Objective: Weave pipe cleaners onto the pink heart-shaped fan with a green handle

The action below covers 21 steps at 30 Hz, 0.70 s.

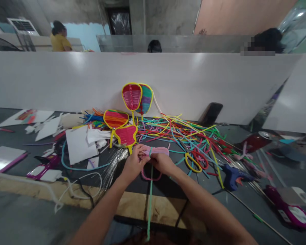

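My left hand (134, 161) and my right hand (163, 164) are close together over the table's front part, fingers pinched on a pink pipe-cleaner piece (162, 150). Its upper part is a dense pink band, and a pink loop (153, 179) shows below my hands. A mint-green pipe cleaner (150, 200) crosses the band and hangs straight down toward me. My fingers partly cover where green and pink meet. Just beyond my left hand lies a yellow-rimmed red fan shape (126, 135). Scissors with yellow and red handles (193, 165) lie to the right of my right hand.
Loose pipe cleaners (173, 127) spread behind my hands. Two finished fan shapes (132, 97) lean against the white partition (79, 75). A blue glue gun (236, 177), a red can (256, 141) and a dark phone (211, 114) are rightward. White papers (80, 146) and cables lie left.
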{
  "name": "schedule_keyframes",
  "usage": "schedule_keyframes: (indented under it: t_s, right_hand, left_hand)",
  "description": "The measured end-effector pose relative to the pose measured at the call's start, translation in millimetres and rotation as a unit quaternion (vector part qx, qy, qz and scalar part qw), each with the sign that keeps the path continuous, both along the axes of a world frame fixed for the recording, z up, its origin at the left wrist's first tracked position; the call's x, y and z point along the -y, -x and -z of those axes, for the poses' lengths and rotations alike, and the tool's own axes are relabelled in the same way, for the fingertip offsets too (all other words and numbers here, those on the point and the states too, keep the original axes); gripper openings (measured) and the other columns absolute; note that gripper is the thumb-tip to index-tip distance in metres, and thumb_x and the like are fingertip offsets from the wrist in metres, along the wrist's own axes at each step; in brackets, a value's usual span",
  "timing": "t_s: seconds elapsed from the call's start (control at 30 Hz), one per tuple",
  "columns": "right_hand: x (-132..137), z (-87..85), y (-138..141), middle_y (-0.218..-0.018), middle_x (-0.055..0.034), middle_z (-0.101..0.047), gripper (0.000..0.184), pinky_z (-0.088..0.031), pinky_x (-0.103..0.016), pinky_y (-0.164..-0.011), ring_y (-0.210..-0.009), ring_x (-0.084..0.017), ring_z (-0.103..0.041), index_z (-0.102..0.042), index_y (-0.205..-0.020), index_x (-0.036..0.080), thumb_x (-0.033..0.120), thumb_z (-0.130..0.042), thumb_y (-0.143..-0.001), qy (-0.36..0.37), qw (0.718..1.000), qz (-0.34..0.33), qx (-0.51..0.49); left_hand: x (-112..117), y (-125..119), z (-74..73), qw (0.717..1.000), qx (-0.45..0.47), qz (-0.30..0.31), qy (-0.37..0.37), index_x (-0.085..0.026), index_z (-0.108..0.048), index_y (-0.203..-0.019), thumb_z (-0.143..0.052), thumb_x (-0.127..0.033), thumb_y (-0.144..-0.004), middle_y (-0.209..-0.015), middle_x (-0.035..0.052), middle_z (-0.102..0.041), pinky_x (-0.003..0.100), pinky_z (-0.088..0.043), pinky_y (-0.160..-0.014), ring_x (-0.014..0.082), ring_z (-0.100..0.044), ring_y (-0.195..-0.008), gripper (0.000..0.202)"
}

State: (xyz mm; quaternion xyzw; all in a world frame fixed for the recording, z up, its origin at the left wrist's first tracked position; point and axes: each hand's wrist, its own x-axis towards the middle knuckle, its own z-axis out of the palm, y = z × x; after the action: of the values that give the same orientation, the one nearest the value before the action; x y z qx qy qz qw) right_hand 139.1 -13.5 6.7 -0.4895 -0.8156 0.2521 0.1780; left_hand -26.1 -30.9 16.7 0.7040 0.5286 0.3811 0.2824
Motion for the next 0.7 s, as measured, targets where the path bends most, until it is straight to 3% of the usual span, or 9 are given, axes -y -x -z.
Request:
schedule_keyframes:
  t_s: [0.1, 0.2, 0.3, 0.37, 0.47, 0.53, 0.6, 0.7]
  right_hand:
    - [-6.3, 0.2, -1.0, -0.061, 0.0021, -0.058, 0.018, -0.029, -0.02, -0.052, -0.058, -0.01, -0.049, -0.063, -0.07, 0.016, 0.021, -0.052, -0.083, -0.003, 1.0, -0.005, -0.03]
    - [-8.9, -3.4, 0.1, -0.059, 0.0036, -0.055, 0.021, -0.029, -0.019, -0.053, -0.057, -0.009, -0.047, -0.062, -0.065, 0.016, 0.019, -0.051, -0.083, -0.005, 0.999, -0.016, -0.052]
    - [-8.3, -5.1, 2.0, -0.065, 0.002, -0.059, 0.021, -0.035, -0.019, -0.058, -0.062, -0.01, -0.051, -0.063, -0.069, 0.017, 0.022, -0.05, -0.085, -0.007, 0.996, -0.025, -0.087]
    - [-4.5, -5.8, -1.4, -0.073, 0.0001, -0.064, 0.016, -0.039, -0.021, -0.063, -0.067, -0.011, -0.055, -0.065, -0.081, 0.017, 0.024, -0.051, -0.084, -0.006, 0.991, -0.014, -0.135]
    - [9.1, -10.0, -20.2, -0.09, -0.0038, -0.066, 0.026, -0.044, -0.025, -0.069, -0.073, -0.014, -0.059, -0.06, -0.105, 0.019, 0.027, -0.053, -0.082, -0.006, 0.981, 0.04, -0.191]
    - [23.1, -13.9, -40.9, -0.088, -0.0043, -0.066, 0.021, -0.045, -0.026, -0.069, -0.075, -0.015, -0.059, -0.062, -0.096, 0.019, 0.029, -0.048, -0.084, -0.007, 0.98, 0.074, -0.184]
    - [38.3, -15.2, -63.7, -0.071, -0.0021, -0.063, 0.02, -0.044, -0.025, -0.062, -0.064, -0.014, -0.057, -0.062, -0.081, 0.018, 0.03, -0.046, -0.084, 0.012, 0.987, 0.099, -0.128]
    - [55.9, -7.7, -90.5, -0.061, 0.0009, -0.058, 0.02, -0.041, -0.022, -0.048, -0.052, -0.012, -0.055, -0.057, -0.075, 0.019, 0.032, -0.044, -0.082, 0.113, 0.976, 0.153, -0.104]
  left_hand:
    - [-2.8, 3.8, 14.6, 0.996, -0.071, 0.048, 0.009, -0.018, -0.048, -0.114, -0.063, -0.019, -0.072, -0.115, 0.0093, -0.061, 0.036, -0.045, -0.089, 0.0204, -0.057, -0.106, 0.044]
    - [-4.9, 1.4, 23.2, 0.991, -0.118, 0.054, 0.023, -0.017, -0.059, -0.095, -0.059, -0.017, -0.074, -0.095, 0.007, -0.066, 0.036, -0.048, -0.082, 0.021, -0.061, -0.091, 0.022]
    - [-7.0, -4.1, 25.7, 0.994, -0.096, 0.045, 0.019, -0.017, -0.062, -0.087, -0.054, -0.017, -0.078, -0.09, 0.0055, -0.068, 0.035, -0.048, -0.081, 0.0191, -0.062, -0.087, 0.012]
    - [-7.9, -6.8, 26.8, 0.995, -0.078, 0.054, 0.0, -0.018, -0.064, -0.084, -0.052, -0.017, -0.079, -0.092, 0.0045, -0.068, 0.034, -0.047, -0.084, 0.0178, -0.062, -0.089, 0.013]
    - [-7.6, -8.9, 29.8, 0.995, -0.089, 0.039, -0.033, -0.018, -0.066, -0.08, -0.054, -0.017, -0.078, -0.09, 0.005, -0.069, 0.034, -0.047, -0.086, 0.0187, -0.062, -0.09, 0.012]
    - [-6.6, -9.2, 31.8, 0.994, -0.094, 0.036, -0.043, -0.017, -0.067, -0.08, -0.055, -0.019, -0.079, -0.09, 0.0057, -0.069, 0.035, -0.046, -0.087, 0.0192, -0.061, -0.091, 0.012]
    - [-5.9, -8.7, 32.9, 0.993, -0.096, 0.051, -0.043, -0.017, -0.066, -0.078, -0.054, -0.022, -0.082, -0.088, 0.0062, -0.069, 0.034, -0.046, -0.086, 0.019, -0.061, -0.09, 0.014]
    - [-5.8, -7.3, 32.8, 0.991, -0.112, 0.064, -0.042, -0.017, -0.065, -0.074, -0.052, -0.025, -0.084, -0.084, 0.0058, -0.068, 0.033, -0.047, -0.083, 0.0185, -0.06, -0.088, 0.018]
